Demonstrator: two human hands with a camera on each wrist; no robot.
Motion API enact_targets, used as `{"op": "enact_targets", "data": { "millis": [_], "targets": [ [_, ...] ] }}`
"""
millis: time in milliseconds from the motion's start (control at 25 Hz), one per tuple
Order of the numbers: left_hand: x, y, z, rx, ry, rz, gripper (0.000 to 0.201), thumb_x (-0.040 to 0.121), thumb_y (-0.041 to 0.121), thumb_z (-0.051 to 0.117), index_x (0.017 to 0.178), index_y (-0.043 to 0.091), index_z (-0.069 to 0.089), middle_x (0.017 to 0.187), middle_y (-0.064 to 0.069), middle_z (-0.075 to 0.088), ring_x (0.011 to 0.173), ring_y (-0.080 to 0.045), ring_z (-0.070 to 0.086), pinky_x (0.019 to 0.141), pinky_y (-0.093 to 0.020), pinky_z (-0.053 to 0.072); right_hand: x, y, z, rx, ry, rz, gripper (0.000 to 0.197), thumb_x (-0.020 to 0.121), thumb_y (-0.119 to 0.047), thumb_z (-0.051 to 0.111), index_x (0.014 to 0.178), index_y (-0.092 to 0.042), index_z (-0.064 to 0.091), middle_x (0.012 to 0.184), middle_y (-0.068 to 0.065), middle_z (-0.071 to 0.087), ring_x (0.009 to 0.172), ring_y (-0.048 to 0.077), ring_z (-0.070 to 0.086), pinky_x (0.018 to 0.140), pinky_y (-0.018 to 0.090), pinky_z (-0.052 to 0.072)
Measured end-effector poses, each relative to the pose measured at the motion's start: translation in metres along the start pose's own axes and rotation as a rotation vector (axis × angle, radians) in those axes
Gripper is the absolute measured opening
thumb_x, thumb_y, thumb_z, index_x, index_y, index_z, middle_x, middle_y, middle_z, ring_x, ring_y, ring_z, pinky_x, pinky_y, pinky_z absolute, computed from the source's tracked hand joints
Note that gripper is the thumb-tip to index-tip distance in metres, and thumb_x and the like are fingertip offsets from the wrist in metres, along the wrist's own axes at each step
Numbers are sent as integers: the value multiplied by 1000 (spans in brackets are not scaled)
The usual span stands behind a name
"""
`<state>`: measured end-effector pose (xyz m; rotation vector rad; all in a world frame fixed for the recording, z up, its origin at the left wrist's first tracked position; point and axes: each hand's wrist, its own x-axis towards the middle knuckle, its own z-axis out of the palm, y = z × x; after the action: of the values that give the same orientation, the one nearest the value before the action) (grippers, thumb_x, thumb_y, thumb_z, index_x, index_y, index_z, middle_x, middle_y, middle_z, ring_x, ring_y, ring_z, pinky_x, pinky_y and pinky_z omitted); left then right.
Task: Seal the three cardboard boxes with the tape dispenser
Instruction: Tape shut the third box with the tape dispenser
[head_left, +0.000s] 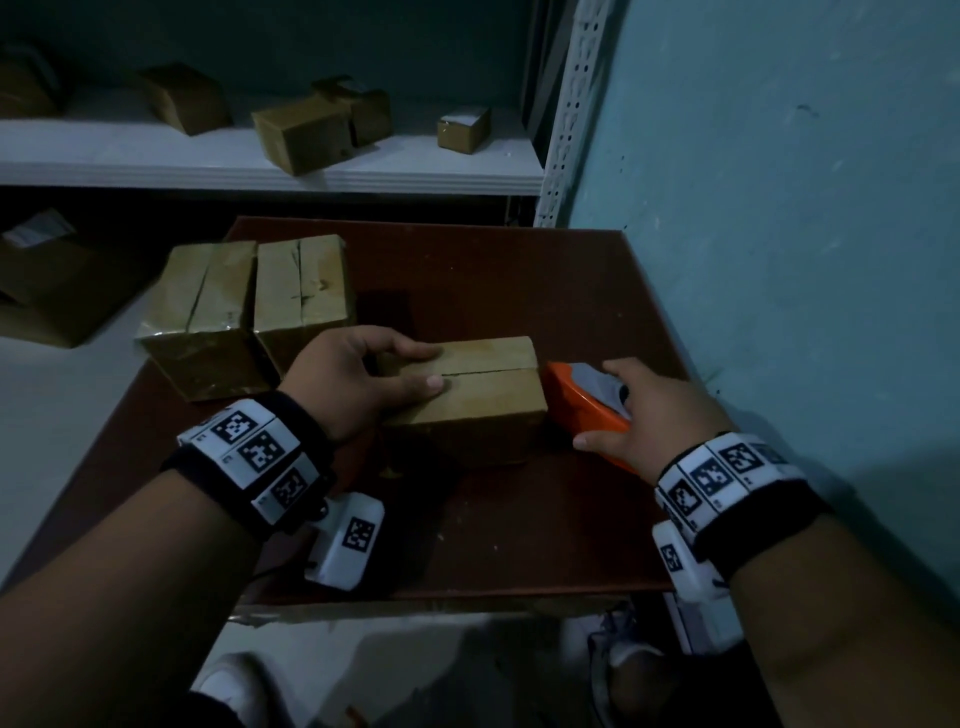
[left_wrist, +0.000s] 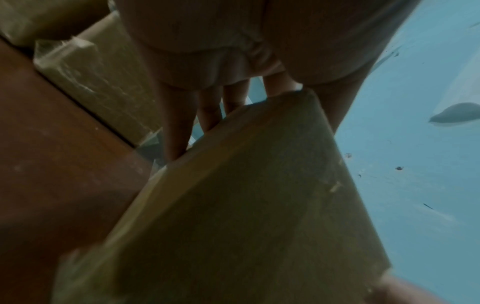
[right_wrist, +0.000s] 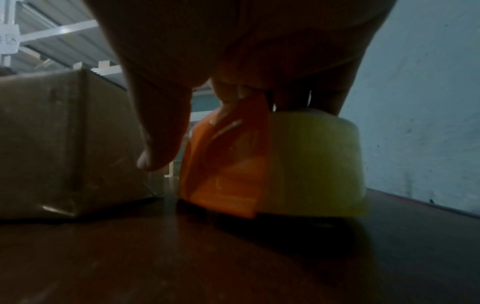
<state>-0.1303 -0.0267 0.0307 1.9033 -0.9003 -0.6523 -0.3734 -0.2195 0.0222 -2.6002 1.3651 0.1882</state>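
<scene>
A small cardboard box (head_left: 483, 395) lies mid-table with an open seam along its top. My left hand (head_left: 358, 374) grips its left end, fingers over the far edge and thumb on top; the left wrist view shows the fingers (left_wrist: 176, 123) hooked over the box (left_wrist: 246, 205). Just right of it stands the orange tape dispenser (head_left: 571, 400). My right hand (head_left: 649, 410) holds it from above. In the right wrist view the fingers curl round the orange frame (right_wrist: 228, 164) beside the pale tape roll (right_wrist: 311, 164). Two more boxes (head_left: 200, 312) (head_left: 301, 291), glossy with tape, stand at the back left.
The dark red table (head_left: 519, 291) is small and stands against a teal wall (head_left: 779, 260) on the right. Behind it a white shelf (head_left: 156, 161) carries several other boxes, with a perforated upright (head_left: 571, 104) at its right end. Another carton (head_left: 47, 280) lies low at the left.
</scene>
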Motion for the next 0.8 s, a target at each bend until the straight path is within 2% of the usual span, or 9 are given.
{"op": "enact_targets", "data": {
  "millis": [80,160,280,360,440,480,560,680,800],
  "targets": [
    [-1,-1,-1,-29,-21,16,32,68,44,89,99,40,81,114,14,70,103,-7,63,79,-22,49,1,-1,2,-44,-1,-7,82,83,-64,76,149,-36,37,125,-1,67,109,24,67,94,45,56],
    [-2,-1,-2,-50,-43,33,37,62,49,88,97,41,82,115,14,71,106,-9,64,87,-28,52,0,1,1,-3,41,-16,72,91,-58,70,151,-35,39,126,0,68,110,26,67,96,46,55],
    [-5,-3,-2,-65,-79,42,37,59,49,87,95,42,82,113,14,73,106,-9,66,92,-32,54,-5,11,-14,178,210,-44,55,96,-49,67,147,-34,54,130,1,71,117,29,67,100,42,52],
    [-8,-4,1,-95,-109,60,34,61,46,89,94,44,81,113,14,73,107,-10,66,94,-33,53,-15,15,-33,328,331,-46,36,94,-50,65,127,-35,69,108,-7,75,106,25,70,88,34,52],
    [-9,-7,6,-108,-128,76,29,68,38,92,94,43,81,114,15,73,109,-9,66,94,-31,51,-31,7,-60,414,395,-58,23,94,-58,64,99,-37,73,85,-17,69,87,13,68,71,25,45],
    [-9,-7,8,-103,-134,85,27,71,35,93,95,41,82,114,16,73,109,-8,65,93,-29,50,-41,-2,-74,433,398,-90,31,93,-65,62,89,-36,72,80,-19,67,80,5,65,67,22,40],
    [-8,-8,9,-91,-141,96,27,73,33,93,96,41,81,113,17,73,109,-7,65,93,-28,51,-56,-27,-99,422,364,-179,52,86,-79,52,77,-32,71,74,-14,66,71,2,61,63,25,39],
    [-7,-8,8,-110,-150,83,28,74,34,93,95,46,80,112,16,73,106,-7,67,94,-32,54,-52,-61,-111,447,315,-243,57,89,-77,54,73,-26,74,65,-8,64,59,4,60,60,29,40],
    [-9,-6,6,-128,-192,59,29,73,34,94,95,46,80,110,14,73,101,-6,68,92,-33,57,-34,-82,-99,372,241,-246,60,92,-74,56,72,-20,73,61,-3,62,57,10,60,61,31,42]
  ]
}}
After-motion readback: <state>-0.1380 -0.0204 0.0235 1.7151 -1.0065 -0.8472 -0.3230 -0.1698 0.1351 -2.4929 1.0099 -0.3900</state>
